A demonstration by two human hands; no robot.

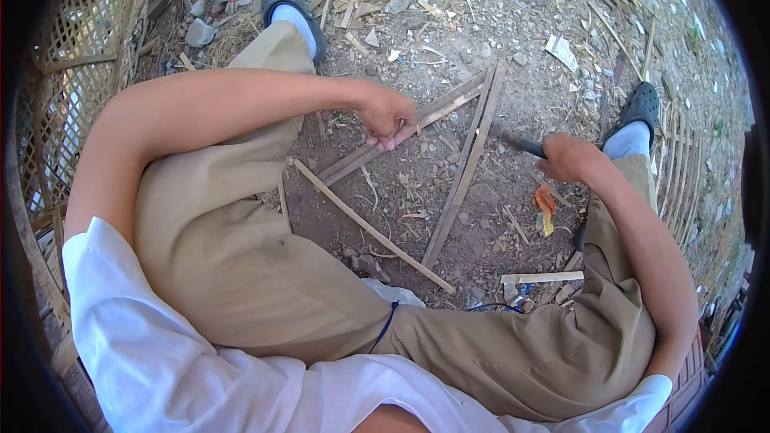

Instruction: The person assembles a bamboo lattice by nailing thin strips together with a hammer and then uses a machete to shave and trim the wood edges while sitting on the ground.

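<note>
Two long wooden strips meet in a V on the ground, their joined ends pointing away from me. My left hand (pixel 387 116) is closed, its fingers curled down onto the left wooden strip (pixel 449 102) partway along it. Whether a small thing is also pinched in those fingers is hidden. To the right of the V, my right hand (pixel 571 158) grips the handle of a dark hammer-like tool (pixel 523 143). The tool's far end is blurred and lies close to the right wooden strip (pixel 464 180), which appears doubled along its length.
A loose thin slat (pixel 373 226) lies between my knees, and a short pale slat (pixel 542 277) near my right leg. An orange scrap (pixel 545 207) rests by my right forearm. Stones and wood bits litter the dirt. Lattice panels (pixel 92 20) stand at left; a slatted piece (pixel 680 172) is at right.
</note>
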